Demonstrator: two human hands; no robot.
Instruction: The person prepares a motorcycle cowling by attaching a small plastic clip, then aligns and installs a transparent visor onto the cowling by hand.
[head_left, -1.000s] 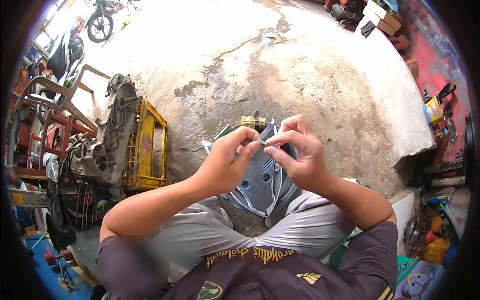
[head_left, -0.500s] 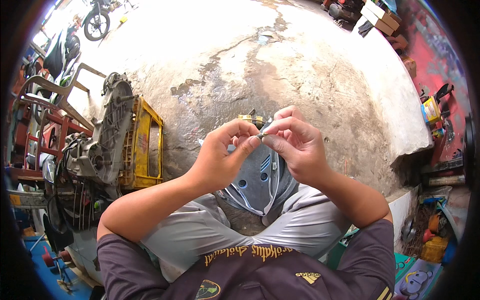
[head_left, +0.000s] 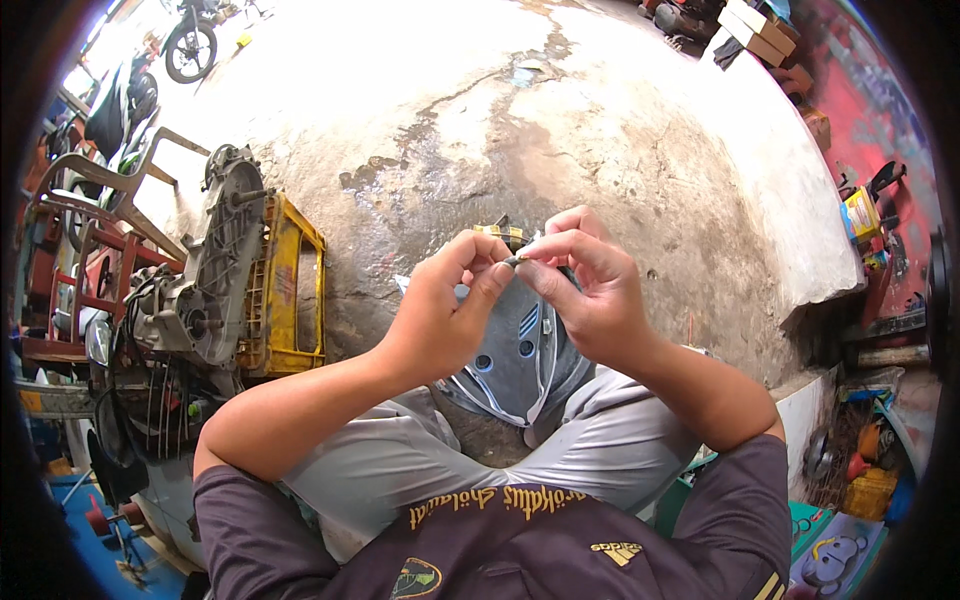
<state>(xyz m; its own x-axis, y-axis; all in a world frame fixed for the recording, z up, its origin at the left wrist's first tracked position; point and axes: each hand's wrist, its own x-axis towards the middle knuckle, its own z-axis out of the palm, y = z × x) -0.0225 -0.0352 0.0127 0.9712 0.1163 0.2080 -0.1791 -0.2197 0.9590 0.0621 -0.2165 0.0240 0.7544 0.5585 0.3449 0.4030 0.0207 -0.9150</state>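
My left hand (head_left: pixel 438 305) and my right hand (head_left: pixel 602 290) meet in front of me, fingertips almost touching. Between them is a small, thin, dark greenish piece (head_left: pixel 514 261), pinched at each end by thumb and forefinger; its kind is too small to make out. Below my hands, between my knees, lies a dark grey panel (head_left: pixel 503 388) with blue stripes, two round blue-rimmed holes and pale edging. Its far end is partly hidden by my hands. Just beyond my fingers, a small yellow and black thing (head_left: pixel 508 236) shows in part.
To the left, a large metal engine casing (head_left: pixel 222 275) leans by a yellow plastic crate (head_left: pixel 318 300). Behind them stands a chair frame (head_left: pixel 125 185). A white ledge (head_left: pixel 790 190) runs along the right, with tools and a yellow can (head_left: pixel 860 218) beyond. Wet patches mark the concrete floor (head_left: pixel 620 170).
Both hands have shifted slightly up and to the left with the small piece, which shows a little more between the fingertips. The grip stays much the same.
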